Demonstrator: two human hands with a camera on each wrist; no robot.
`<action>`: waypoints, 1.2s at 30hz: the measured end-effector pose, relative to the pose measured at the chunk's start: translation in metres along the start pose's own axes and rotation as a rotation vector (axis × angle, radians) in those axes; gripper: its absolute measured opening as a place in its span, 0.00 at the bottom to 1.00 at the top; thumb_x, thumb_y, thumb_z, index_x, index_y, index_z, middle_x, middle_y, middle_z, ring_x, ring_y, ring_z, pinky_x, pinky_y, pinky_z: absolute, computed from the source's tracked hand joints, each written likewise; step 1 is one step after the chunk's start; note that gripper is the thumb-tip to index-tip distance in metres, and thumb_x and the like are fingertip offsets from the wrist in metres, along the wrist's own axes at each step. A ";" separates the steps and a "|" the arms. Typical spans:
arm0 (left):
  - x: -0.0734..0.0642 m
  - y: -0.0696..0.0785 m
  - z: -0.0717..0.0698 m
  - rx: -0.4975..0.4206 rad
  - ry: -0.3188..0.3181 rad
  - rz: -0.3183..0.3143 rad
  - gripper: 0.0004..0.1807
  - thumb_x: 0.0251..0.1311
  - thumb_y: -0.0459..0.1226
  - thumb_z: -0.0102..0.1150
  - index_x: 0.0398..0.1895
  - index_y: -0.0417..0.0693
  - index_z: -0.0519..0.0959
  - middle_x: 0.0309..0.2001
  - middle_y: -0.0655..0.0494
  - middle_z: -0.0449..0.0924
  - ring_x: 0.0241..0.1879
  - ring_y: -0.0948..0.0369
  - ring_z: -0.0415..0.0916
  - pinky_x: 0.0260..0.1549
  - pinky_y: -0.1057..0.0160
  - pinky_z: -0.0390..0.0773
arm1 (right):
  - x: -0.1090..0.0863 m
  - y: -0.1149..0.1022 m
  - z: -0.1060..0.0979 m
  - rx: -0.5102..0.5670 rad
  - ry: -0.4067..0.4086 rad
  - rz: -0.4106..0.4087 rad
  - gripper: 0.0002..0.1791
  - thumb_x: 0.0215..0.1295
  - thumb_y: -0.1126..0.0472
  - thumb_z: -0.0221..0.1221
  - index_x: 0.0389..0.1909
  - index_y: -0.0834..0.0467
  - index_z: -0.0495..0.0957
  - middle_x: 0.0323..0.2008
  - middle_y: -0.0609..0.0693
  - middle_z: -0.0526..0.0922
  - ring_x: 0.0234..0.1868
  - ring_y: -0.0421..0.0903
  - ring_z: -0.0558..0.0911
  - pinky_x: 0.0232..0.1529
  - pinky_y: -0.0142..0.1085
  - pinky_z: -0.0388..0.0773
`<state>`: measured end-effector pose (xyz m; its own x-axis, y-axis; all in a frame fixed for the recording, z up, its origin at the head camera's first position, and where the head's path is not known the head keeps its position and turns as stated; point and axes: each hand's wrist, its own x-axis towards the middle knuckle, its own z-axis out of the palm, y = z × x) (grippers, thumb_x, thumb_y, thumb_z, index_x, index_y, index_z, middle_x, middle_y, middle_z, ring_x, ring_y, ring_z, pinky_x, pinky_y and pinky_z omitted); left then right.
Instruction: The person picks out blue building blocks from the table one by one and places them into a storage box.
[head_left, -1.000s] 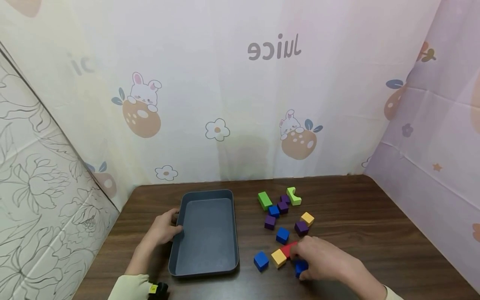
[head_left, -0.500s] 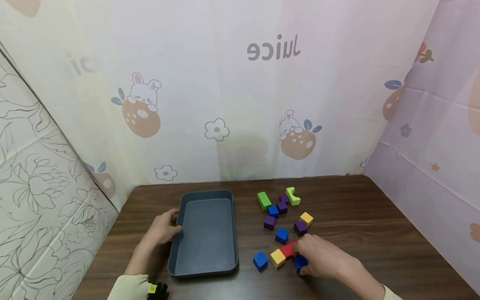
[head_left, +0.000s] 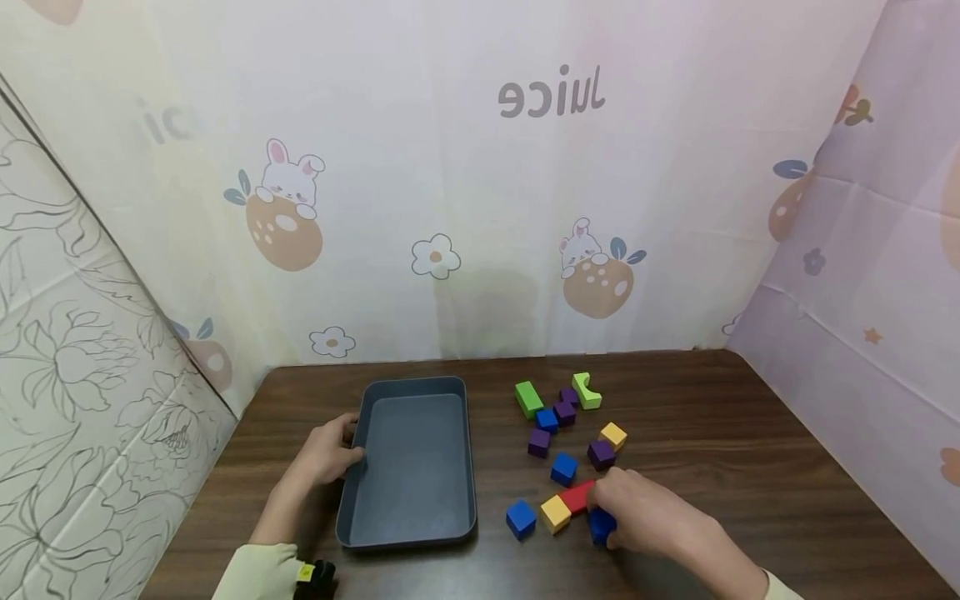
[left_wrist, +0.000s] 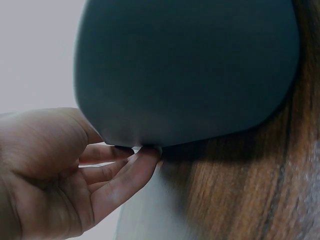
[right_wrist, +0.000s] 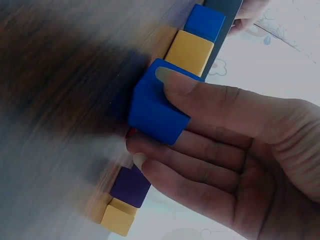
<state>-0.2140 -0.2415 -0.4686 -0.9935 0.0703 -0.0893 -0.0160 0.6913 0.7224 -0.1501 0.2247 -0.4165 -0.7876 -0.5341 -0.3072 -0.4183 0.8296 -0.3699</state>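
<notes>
Fingers [right_wrist: 182, 182]: clamped, on the right hand [head_left: 648, 512]; its thumb [right_wrist: 220, 102] presses one face of the held block while the others come round the far side.
Held block [right_wrist: 160, 120]: blue, at the near end of the scatter; I cannot tell whether its underside touches the table.
Left hand [head_left: 327, 450]: pinches the tray at its left wall, thumb over the rim, the other fingers outside.
Tray [head_left: 412, 467]: dark grey, shallow, lying to the left of all the blocks.
Red block [head_left: 576, 497]: just beside the held block, partly behind the right hand.
Near yellow block [head_left: 555, 515]: at the red block's left end, seemingly touching it.
Near blue block [head_left: 521, 520]: between tray and near yellow block, apart from both.
Middle blue block [head_left: 564, 469]: beyond the red block, standing alone.
Right purple block [head_left: 602, 454]: behind the right hand, with the far yellow block [head_left: 612, 436] right by it.
Left purple block [head_left: 538, 442]: near the far blue block [head_left: 547, 421].
Back purple blocks [head_left: 566, 412]: two, close together beside the far blue block.
Green block [head_left: 528, 400]: back left of the scatter.
Lime arch [head_left: 586, 392]: back right.
Table [head_left: 697, 425]: dark wood grain.
Curtain [head_left: 495, 183]: pale, printed with rabbits, fruit and flowers, behind everything.
</notes>
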 end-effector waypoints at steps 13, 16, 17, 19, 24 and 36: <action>-0.002 0.001 -0.001 0.015 -0.003 0.013 0.34 0.63 0.26 0.64 0.73 0.29 0.68 0.44 0.40 0.83 0.33 0.54 0.84 0.24 0.56 0.88 | -0.004 0.000 -0.009 -0.046 0.058 -0.081 0.18 0.48 0.70 0.80 0.41 0.57 0.89 0.35 0.40 0.84 0.35 0.32 0.80 0.34 0.33 0.84; -0.002 0.001 -0.001 0.016 -0.003 0.010 0.34 0.63 0.26 0.64 0.73 0.29 0.68 0.45 0.40 0.82 0.33 0.54 0.85 0.24 0.56 0.88 | -0.004 -0.001 -0.012 -0.055 0.073 -0.097 0.19 0.48 0.70 0.81 0.43 0.57 0.89 0.37 0.42 0.85 0.37 0.34 0.82 0.36 0.34 0.86; -0.002 0.001 -0.001 0.016 -0.002 0.009 0.34 0.63 0.26 0.65 0.73 0.29 0.68 0.45 0.40 0.82 0.33 0.53 0.85 0.24 0.56 0.88 | -0.004 -0.002 -0.014 -0.058 0.077 -0.105 0.20 0.48 0.70 0.80 0.43 0.57 0.88 0.37 0.42 0.85 0.37 0.35 0.83 0.36 0.35 0.86; -0.002 0.001 -0.001 0.016 0.001 0.006 0.34 0.63 0.26 0.65 0.73 0.29 0.69 0.46 0.39 0.82 0.33 0.53 0.85 0.24 0.56 0.88 | -0.003 -0.004 -0.016 -0.078 0.086 -0.109 0.19 0.49 0.70 0.80 0.43 0.57 0.88 0.36 0.42 0.85 0.36 0.35 0.82 0.35 0.35 0.86; -0.003 0.003 -0.002 0.014 -0.001 0.006 0.34 0.63 0.26 0.65 0.73 0.29 0.69 0.46 0.38 0.82 0.34 0.53 0.85 0.25 0.56 0.88 | 0.001 -0.009 -0.022 -0.098 0.108 -0.114 0.16 0.51 0.69 0.80 0.40 0.55 0.89 0.32 0.39 0.83 0.32 0.34 0.77 0.32 0.33 0.83; -0.002 0.001 -0.002 0.013 0.007 0.012 0.33 0.63 0.26 0.65 0.72 0.29 0.70 0.45 0.40 0.83 0.33 0.53 0.85 0.24 0.57 0.88 | 0.016 -0.023 -0.033 -0.097 0.158 -0.242 0.13 0.52 0.69 0.79 0.36 0.57 0.88 0.29 0.39 0.83 0.27 0.32 0.73 0.26 0.28 0.76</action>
<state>-0.2121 -0.2423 -0.4664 -0.9944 0.0737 -0.0763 -0.0029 0.7001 0.7141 -0.1678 0.2021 -0.3841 -0.7173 -0.6924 -0.0774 -0.6375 0.6971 -0.3280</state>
